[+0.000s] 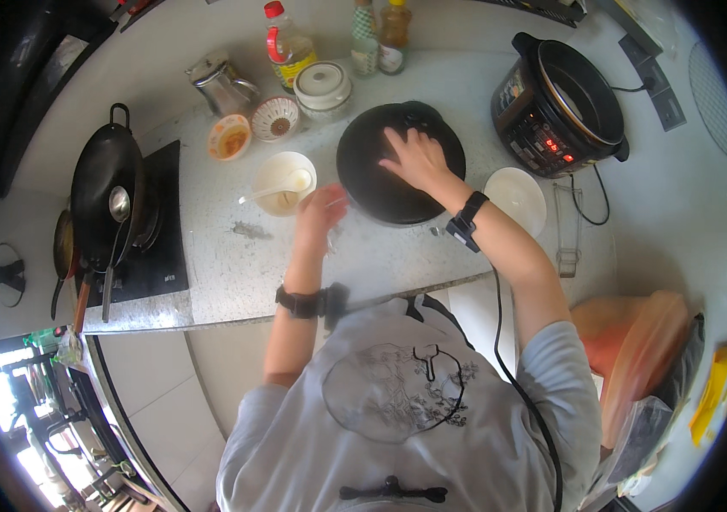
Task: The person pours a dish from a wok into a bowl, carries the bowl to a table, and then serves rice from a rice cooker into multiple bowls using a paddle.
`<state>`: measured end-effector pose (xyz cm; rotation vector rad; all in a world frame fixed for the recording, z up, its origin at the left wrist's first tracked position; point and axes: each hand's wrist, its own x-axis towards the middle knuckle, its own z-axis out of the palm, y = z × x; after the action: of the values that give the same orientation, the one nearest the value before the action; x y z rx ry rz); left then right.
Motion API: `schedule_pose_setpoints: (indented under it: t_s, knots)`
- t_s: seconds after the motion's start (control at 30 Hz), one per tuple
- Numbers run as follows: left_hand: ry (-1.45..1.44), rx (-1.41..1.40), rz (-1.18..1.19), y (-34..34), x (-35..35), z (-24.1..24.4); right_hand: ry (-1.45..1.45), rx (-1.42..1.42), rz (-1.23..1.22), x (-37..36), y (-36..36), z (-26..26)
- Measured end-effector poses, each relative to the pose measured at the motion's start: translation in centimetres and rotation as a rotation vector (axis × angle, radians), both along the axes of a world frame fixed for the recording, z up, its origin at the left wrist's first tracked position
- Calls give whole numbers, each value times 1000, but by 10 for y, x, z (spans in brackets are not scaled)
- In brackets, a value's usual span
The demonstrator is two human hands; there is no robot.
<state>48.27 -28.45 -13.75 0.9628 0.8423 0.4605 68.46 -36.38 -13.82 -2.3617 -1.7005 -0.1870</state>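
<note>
My right hand (418, 157), fingers spread, is over a flat round black pan or lid (370, 182) on the counter. Whether its fingertips touch the dark surface I cannot tell. My left hand (321, 208) is between that disc and a white bowl (264, 169), its fingers bent and blurred. Something thin and clear may hang below it, too faint to make out. A white spoon (273, 190) rests in the bowl, its handle over the near-left rim. Right of the disc, partly behind my right forearm, is another white bowl (517, 198).
An uncovered electric pressure cooker (530, 121) with a lit display stands at right. Behind are a small bowl of reddish-brown contents (232, 139), a patterned bowl (275, 120), a lidded pot (323, 86), a metal pitcher (219, 83) and bottles (394, 38). A wok (97, 185) holds a ladle (119, 203).
</note>
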Motion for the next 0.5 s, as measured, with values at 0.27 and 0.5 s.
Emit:
schedule_pose_setpoints:
  t_s: [0.27, 0.5]
  knots:
    - [-29, 12, 20, -9, 0, 29, 48, 238, -70, -24, -1, 39]
    - [-27, 130, -52, -41, -37, 91, 1443, 256, 3, -75, -22, 109]
